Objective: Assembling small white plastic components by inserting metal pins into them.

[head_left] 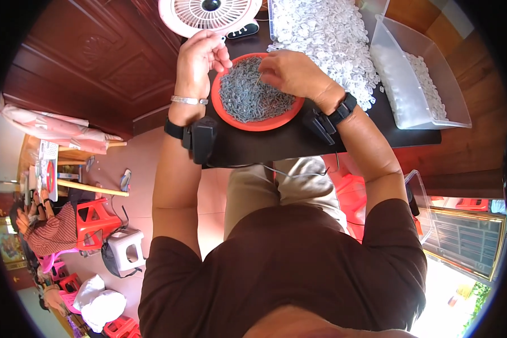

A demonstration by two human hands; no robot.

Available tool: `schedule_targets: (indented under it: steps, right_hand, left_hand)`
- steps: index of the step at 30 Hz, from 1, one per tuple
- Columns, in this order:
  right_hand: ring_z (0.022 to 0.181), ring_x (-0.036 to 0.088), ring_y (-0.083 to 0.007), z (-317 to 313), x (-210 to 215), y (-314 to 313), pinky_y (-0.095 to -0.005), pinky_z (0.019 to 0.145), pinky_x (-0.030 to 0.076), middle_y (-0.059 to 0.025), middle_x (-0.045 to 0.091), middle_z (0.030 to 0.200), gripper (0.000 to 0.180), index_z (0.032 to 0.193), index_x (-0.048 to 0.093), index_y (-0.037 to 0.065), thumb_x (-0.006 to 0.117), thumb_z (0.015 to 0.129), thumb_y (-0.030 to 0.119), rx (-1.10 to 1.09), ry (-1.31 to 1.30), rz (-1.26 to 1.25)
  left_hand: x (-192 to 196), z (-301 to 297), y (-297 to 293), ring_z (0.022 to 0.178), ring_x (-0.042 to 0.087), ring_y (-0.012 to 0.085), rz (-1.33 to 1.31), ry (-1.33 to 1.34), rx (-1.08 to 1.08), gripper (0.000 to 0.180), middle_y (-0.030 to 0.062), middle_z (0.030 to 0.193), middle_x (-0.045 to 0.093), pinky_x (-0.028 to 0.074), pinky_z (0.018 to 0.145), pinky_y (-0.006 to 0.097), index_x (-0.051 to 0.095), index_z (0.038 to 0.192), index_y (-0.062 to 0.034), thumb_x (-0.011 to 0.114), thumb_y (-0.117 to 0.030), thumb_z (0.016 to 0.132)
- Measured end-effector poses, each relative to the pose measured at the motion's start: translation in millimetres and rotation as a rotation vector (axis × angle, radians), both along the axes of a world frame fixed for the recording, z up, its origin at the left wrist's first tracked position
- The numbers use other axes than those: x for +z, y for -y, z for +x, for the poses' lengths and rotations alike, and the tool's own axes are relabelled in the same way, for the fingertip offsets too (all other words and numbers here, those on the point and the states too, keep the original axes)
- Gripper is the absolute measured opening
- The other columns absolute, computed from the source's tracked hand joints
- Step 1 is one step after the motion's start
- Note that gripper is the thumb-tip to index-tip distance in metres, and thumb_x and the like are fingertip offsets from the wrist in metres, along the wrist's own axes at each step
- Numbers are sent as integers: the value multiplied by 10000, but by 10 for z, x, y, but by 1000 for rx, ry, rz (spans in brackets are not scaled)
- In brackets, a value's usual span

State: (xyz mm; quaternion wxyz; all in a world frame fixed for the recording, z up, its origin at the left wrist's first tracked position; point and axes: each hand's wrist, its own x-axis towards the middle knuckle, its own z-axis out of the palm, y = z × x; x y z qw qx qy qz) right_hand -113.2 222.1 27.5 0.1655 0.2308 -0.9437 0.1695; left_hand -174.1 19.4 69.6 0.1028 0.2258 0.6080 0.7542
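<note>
A round orange-red bowl stands on the dark table, filled with many small grey nails or screws. My left hand is raised at the bowl's left rim, fingers curled, with a small white plastic piece at the fingertips. Over the bowl's upper right, my right hand bends down with its fingers drawn together at the grey pieces. Whatever it pinches is too small to make out. Beyond the right hand spreads a large heap of small white plastic pieces.
A pink-and-white fan stands at the back left. On the right, a clear plastic bin holds more white pieces. A cable hangs at the table's front edge. Far left, a person in a striped top sits among red stools.
</note>
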Motion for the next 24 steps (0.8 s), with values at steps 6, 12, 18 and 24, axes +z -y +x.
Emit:
schedule_targets:
  steps: [6, 12, 18, 24]
  right_hand:
    - [819, 582, -296, 9, -145, 40, -393, 702, 480, -100, 574, 830, 146, 832, 623, 68, 651, 738, 176, 39, 46, 71]
    - [798, 600, -294, -57, -189, 38, -401, 676, 483, -89, 603, 815, 108, 758, 616, 82, 614, 764, 190, 46, 70, -48]
    - [765, 602, -293, -58, -118, -13, -375, 669, 484, -90, 617, 802, 128, 771, 624, 62, 611, 783, 189, 39, 117, -239]
    - [692, 596, -129, -65, -147, -57, -256, 670, 474, -48, 628, 764, 99, 833, 663, 26, 648, 806, 121, 67, 214, -799]
  left_hand:
    - [-305, -105, -82, 545, 554, 128, -124, 30, -43, 170, 34, 642, 557, 390, 508, 224, 537, 781, -60, 497, -210, 853]
    - [-428, -64, -142, 550, 526, 97, -208, -14, -110, 188, 13, 638, 548, 367, 524, 202, 550, 767, -59, 491, -206, 867]
    - [-436, -48, -143, 551, 521, 86, -233, -9, -144, 190, 11, 639, 547, 365, 517, 189, 548, 772, -57, 486, -204, 875]
    - [-454, -30, -181, 565, 519, 81, -240, -20, -211, 186, 10, 653, 546, 367, 528, 185, 536, 803, -60, 486, -217, 888]
